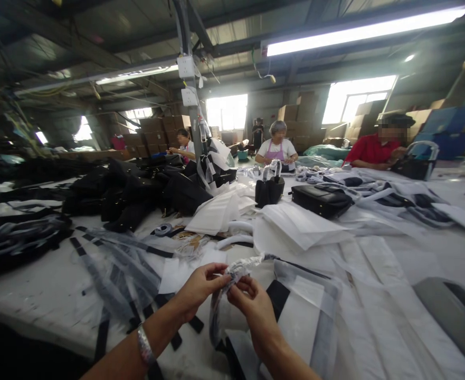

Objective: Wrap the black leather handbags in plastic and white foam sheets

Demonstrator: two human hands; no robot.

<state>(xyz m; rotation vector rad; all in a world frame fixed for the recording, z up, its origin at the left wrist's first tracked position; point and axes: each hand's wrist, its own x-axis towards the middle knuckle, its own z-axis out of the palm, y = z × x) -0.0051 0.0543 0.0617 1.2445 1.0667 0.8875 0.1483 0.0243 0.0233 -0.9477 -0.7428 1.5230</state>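
Note:
Both my hands meet at a bag handle wrapped in crinkled clear plastic. My left hand pinches the wrapping near the top of the curve, thumb against fingers. Just to its right, my right hand also has its fingers closed on the wrapped handle. The handle arches up from a dark bag lying on the table under my right forearm. White sheet and clear plastic cover much of that bag. Part of the handle is hidden behind my fingers.
Black straps in clear plastic lie to the left. Black bags are heaped behind them. White sheets and a black bag lie ahead. A grey bag is at right. Several people sit across the table.

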